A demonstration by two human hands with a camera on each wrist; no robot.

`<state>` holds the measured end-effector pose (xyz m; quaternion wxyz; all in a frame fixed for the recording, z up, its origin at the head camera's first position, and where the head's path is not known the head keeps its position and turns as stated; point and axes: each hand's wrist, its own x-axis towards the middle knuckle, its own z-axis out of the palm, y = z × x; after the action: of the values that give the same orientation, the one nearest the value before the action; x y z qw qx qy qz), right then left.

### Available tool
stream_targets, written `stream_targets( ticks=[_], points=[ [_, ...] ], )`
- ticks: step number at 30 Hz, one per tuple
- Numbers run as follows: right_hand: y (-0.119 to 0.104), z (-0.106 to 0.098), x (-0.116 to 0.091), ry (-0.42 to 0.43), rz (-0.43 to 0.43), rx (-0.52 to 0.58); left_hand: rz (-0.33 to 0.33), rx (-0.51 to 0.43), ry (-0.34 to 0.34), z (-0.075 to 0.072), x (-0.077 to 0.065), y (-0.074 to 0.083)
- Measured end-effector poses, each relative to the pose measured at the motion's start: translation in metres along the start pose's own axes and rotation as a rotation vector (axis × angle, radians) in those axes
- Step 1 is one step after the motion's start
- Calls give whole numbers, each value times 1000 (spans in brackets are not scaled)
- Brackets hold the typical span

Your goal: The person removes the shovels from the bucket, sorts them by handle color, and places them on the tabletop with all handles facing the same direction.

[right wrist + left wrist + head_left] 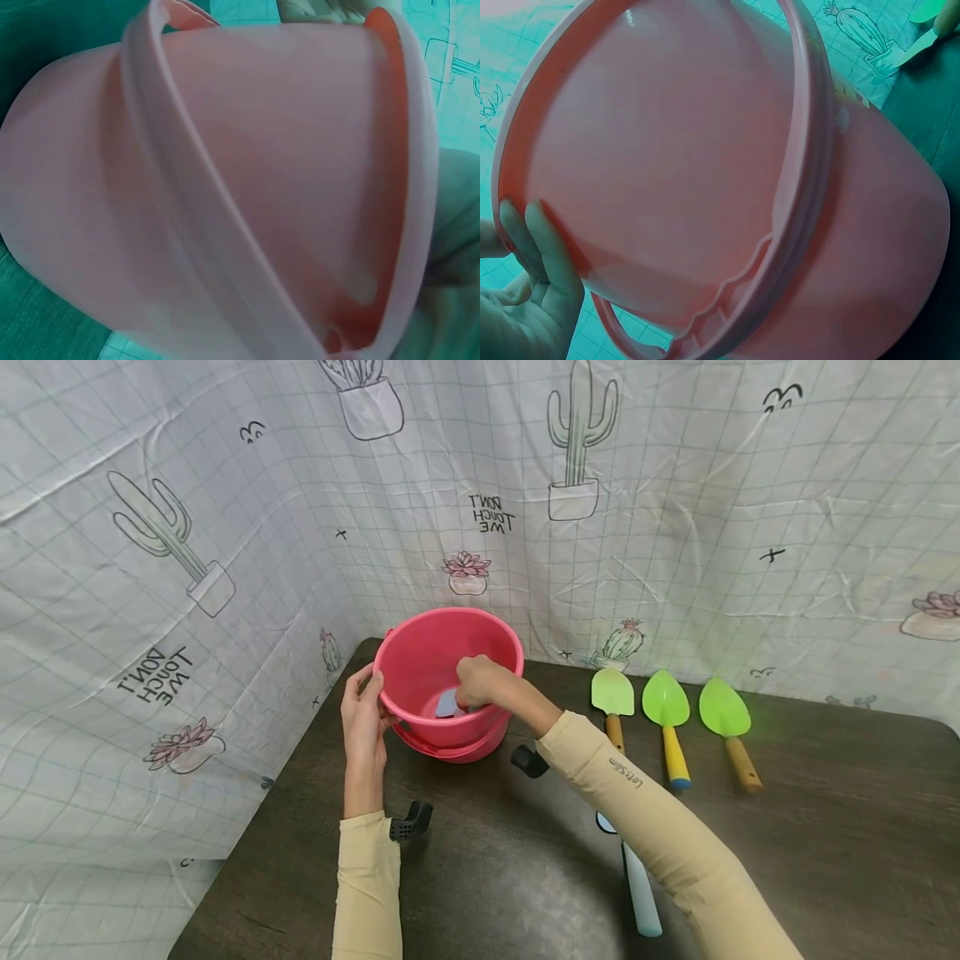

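A pink bucket (pixel 450 620) stands near the table's back edge, its mouth facing up toward the head camera. My left hand (pixel 363 706) grips its left rim, thumb over the edge; the left wrist view shows these fingers (pixel 551 255) against the bucket wall. My right hand (pixel 483 682) reaches down inside over the right rim, its fingers curled. At its fingertips is a pale blue flat piece (pixel 447 702) low in the bucket, partly hidden by the hand and front rim. The bucket's pink handle (pixel 202 195) hangs down across the outer wall.
On the dark table (pixel 480 877), a trowel with a pale green blade (pixel 612 692) and two bright green trowels (pixel 665 697) lie at the back right. A tool with a light blue handle (pixel 642 893) lies under my right forearm. A printed sheet (pixel 465 468) hangs behind.
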<state>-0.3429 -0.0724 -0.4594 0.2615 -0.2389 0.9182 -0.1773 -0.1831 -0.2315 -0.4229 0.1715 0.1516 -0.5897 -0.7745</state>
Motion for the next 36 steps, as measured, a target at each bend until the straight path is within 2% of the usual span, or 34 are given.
stream_targets(
  ticks=[2, 9, 11, 16, 24, 26, 36],
  points=[
    [-3, -4, -4, -23, 9, -17, -1, -1, -2, 0, 0, 0],
    [-56, -39, -84, -81, 61, -53, 1, -8, -9, -1, 1, -1],
    [-61, -42, -94, -71, 56, -57, 7, -12, -10, -1, 0, -2],
    [-63, -44, -99, -36, 63, -27, 16, -15, -11, -2, 1, -2],
    [-54, -43, -91, 34, 36, 63, 5, 2, -8, -2, 1, -2],
    [-57, -45, -97, 61, 44, 79, 6, -1, -8, -1, 1, -2],
    [-55, -46, -104, 155, -25, 88, 6, 3, 4, -1, -1, -1]
  ],
)
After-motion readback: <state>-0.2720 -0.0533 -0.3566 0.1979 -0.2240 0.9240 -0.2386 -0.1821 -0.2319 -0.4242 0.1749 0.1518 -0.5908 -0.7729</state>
